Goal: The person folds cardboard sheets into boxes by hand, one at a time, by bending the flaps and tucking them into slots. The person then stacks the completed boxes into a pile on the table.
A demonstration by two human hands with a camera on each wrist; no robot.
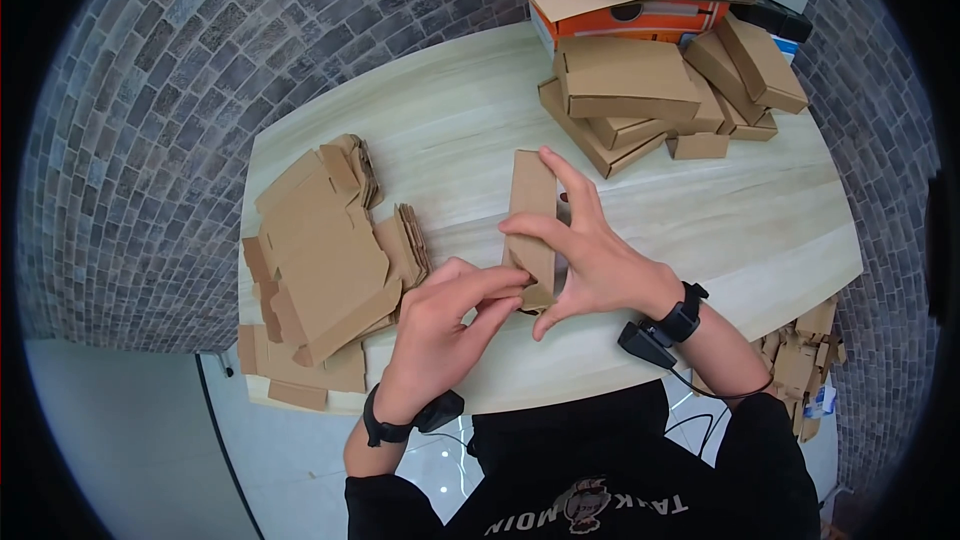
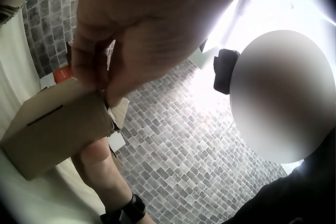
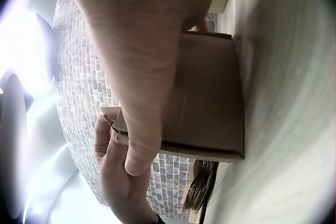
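Note:
A small brown cardboard box (image 1: 533, 180) stands on its narrow side on the table, its long side running away from the person. The right hand (image 1: 610, 258) grips it from the right, fingers spread over the top and far end, thumb low at the near end. At the near end, the left hand (image 1: 440, 325) pinches a flap edge between thumb and fingers. In the left wrist view the box (image 2: 58, 129) shows a dark slot along one face. The right wrist view shows the box's broad face (image 3: 205, 95) and the left fingertips at its torn-looking corner.
Flat, unfolded cardboard blanks (image 1: 320, 250) lie stacked on the left of the table (image 1: 460, 120). Several folded boxes (image 1: 625, 75) pile up at the back right, beside an orange box (image 1: 630, 20) topped with cardboard sheets. Cardboard scraps (image 1: 800, 360) lie below the right table edge.

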